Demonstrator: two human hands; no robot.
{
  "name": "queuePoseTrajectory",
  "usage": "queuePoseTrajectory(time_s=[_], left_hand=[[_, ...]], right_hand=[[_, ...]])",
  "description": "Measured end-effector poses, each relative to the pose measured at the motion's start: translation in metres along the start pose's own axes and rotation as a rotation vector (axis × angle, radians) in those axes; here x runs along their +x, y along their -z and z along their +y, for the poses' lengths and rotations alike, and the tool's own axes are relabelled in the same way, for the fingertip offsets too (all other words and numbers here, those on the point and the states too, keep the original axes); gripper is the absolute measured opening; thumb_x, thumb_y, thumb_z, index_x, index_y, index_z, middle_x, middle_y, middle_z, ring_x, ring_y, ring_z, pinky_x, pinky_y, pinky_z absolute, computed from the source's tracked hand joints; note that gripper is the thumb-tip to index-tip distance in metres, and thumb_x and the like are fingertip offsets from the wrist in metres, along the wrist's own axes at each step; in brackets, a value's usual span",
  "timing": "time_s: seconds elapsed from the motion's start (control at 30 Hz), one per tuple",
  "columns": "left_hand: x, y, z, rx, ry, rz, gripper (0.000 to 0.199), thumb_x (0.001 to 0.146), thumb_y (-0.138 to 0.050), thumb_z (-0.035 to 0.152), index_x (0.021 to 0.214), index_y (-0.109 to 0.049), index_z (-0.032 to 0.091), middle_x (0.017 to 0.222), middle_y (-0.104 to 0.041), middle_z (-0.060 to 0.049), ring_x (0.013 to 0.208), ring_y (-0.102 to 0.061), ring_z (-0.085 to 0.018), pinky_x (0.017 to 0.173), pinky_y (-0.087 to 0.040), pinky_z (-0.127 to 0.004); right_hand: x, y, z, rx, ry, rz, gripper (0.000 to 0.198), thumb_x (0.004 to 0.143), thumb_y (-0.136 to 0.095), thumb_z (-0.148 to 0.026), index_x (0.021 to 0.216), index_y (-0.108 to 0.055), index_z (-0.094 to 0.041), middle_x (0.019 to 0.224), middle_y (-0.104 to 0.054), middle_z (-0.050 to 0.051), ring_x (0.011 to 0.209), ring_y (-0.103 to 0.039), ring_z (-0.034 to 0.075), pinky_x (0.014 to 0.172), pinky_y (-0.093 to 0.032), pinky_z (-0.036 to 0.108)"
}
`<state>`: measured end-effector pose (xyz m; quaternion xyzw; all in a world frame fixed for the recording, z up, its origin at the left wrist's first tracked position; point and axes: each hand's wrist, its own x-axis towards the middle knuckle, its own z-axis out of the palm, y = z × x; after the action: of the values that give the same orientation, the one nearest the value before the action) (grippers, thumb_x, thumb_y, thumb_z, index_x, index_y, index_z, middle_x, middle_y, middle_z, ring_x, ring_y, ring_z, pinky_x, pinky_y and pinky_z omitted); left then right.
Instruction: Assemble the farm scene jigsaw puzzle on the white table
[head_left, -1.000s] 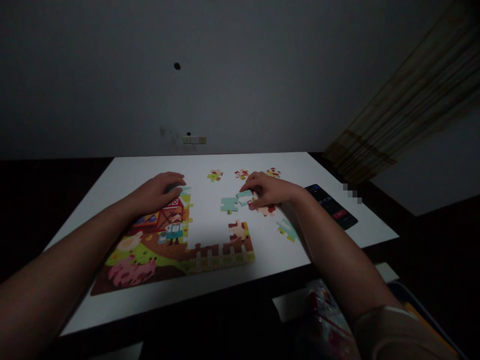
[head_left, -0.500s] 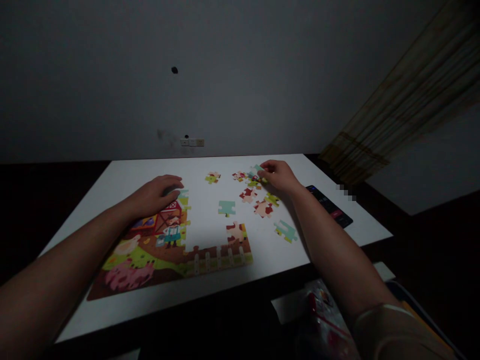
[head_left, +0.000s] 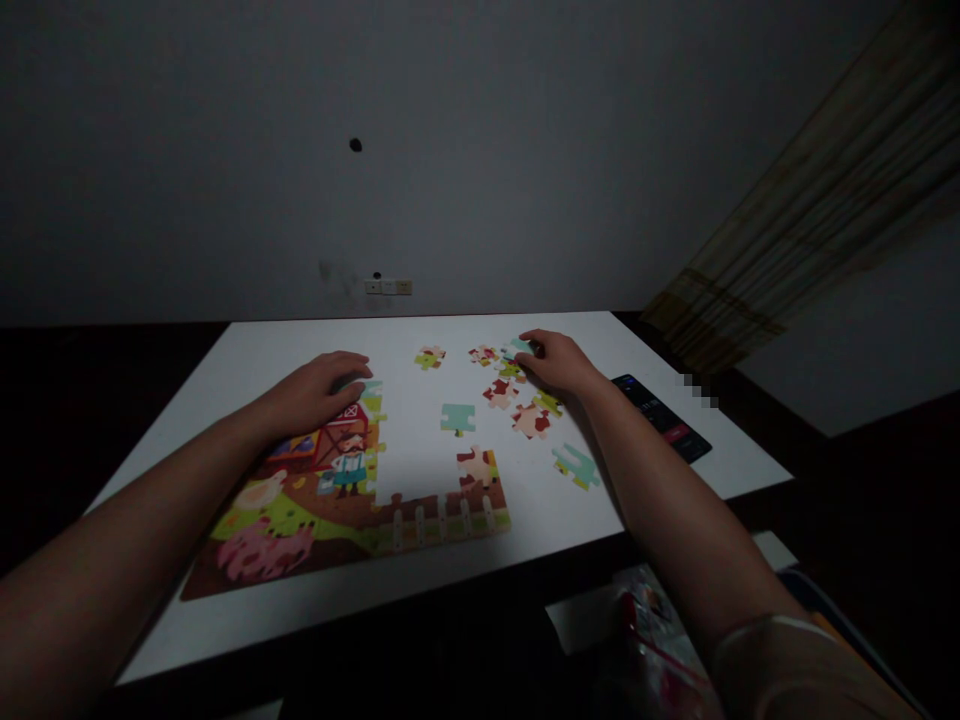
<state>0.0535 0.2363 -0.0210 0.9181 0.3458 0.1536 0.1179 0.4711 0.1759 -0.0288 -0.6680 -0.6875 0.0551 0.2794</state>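
Observation:
My left hand [head_left: 322, 390] rests on the upper edge of a partly joined farm jigsaw puzzle [head_left: 300, 540], fingers loosely curved and apart. A red barn, a farmer and a pink pig show on the joined part, and the hand hides some of its top. At the far right of the loose pieces, my right hand [head_left: 556, 362] has thumb and fingers around a pale blue puzzle piece [head_left: 516, 347]. Beneath and beside it lie a green piece [head_left: 510, 370], a red-and-cream piece [head_left: 500, 393] and a cream piece [head_left: 531, 420]. A blue piece [head_left: 458, 418] lies near the puzzle's gap.
The white table [head_left: 555, 510] bears another blue piece [head_left: 576, 466] near my right forearm and a green-and-cream piece [head_left: 430, 357] at the back. A phone [head_left: 664, 418] lies at the right. Below the front edge is a clear plastic bag [head_left: 660, 640]. A curtain [head_left: 750, 230] hangs right.
The pale blue piece in my right hand has gone lower, closer to the pieces under it. My left hand stays on the puzzle. The whole view has shifted slightly.

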Motion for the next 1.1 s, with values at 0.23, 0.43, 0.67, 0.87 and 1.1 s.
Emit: queuePoseTrajectory(time_s=[0.23, 0.43, 0.67, 0.87, 1.1], left_hand=[[-0.0003, 0.0000, 0.0000, 0.011, 0.027, -0.009, 0.043, 0.090, -0.037, 0.052, 0.116, -0.061, 0.028, 0.135, -0.054, -0.004, 0.126, -0.048, -0.024, 0.111, -0.034, -0.039], [-0.0001, 0.0017, 0.0026, 0.019, 0.019, -0.020, 0.048, 0.091, -0.035, 0.056, 0.116, -0.062, 0.024, 0.135, -0.055, -0.005, 0.125, -0.049, -0.025, 0.110, -0.035, -0.038], [-0.0005, 0.0016, 0.0016, 0.024, 0.003, -0.008, 0.046, 0.091, -0.036, 0.052, 0.115, -0.062, 0.023, 0.134, -0.055, -0.006, 0.123, -0.050, -0.025, 0.110, -0.036, -0.038], [0.0000, 0.0007, -0.0002, 0.026, 0.021, -0.022, 0.045, 0.091, -0.036, 0.053, 0.116, -0.061, 0.026, 0.135, -0.054, -0.004, 0.125, -0.048, -0.024, 0.111, -0.035, -0.038], [0.0012, 0.0003, -0.0002, 0.043, 0.013, -0.026, 0.043, 0.090, -0.037, 0.050, 0.116, -0.060, 0.025, 0.135, -0.054, -0.004, 0.125, -0.048, -0.024, 0.110, -0.036, -0.039]], right_hand=[[0.0006, -0.0014, -0.0021, -0.008, 0.047, -0.008, 0.034, 0.081, -0.067, -0.035, 0.113, -0.065, -0.025, 0.110, -0.066, 0.012, 0.089, -0.062, 0.026, 0.080, -0.047, 0.041], [0.0034, -0.0031, -0.0008, -0.023, 0.042, -0.011, 0.034, 0.080, -0.067, -0.035, 0.112, -0.066, -0.024, 0.105, -0.067, 0.012, 0.085, -0.062, 0.026, 0.077, -0.047, 0.040], [0.0003, 0.0005, -0.0051, 0.042, 0.033, -0.042, 0.036, 0.077, -0.069, -0.033, 0.112, -0.066, -0.026, 0.100, -0.068, 0.011, 0.082, -0.062, 0.026, 0.074, -0.047, 0.041], [-0.0007, 0.0020, -0.0052, 0.014, 0.081, -0.079, 0.036, 0.077, -0.068, -0.036, 0.111, -0.067, -0.025, 0.097, -0.068, 0.011, 0.081, -0.061, 0.027, 0.076, -0.048, 0.043], [0.0013, 0.0052, -0.0065, -0.075, 0.063, -0.121, 0.033, 0.077, -0.068, -0.039, 0.106, -0.068, -0.022, 0.106, -0.067, 0.012, 0.091, -0.061, 0.028, 0.082, -0.048, 0.043]])
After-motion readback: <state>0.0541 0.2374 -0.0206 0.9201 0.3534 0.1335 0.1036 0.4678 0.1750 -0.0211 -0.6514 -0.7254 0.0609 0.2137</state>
